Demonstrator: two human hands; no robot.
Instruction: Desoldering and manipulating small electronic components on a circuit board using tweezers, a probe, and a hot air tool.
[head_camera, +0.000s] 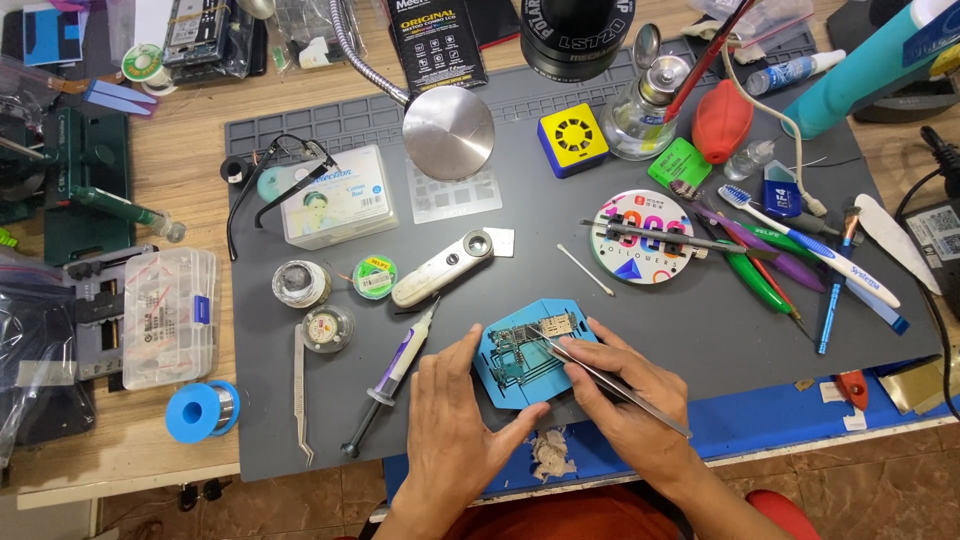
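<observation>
From the head view I see my left hand (455, 420) resting fingers-down on the blue holder (525, 362), grip released, pinning its edge. My right hand (625, 400) is grasping tweezers (610, 378), their tips on the circuit board (530, 340) (seated in that holder). A syringe (392, 375) lies just left on the grey surface (680, 330).
</observation>
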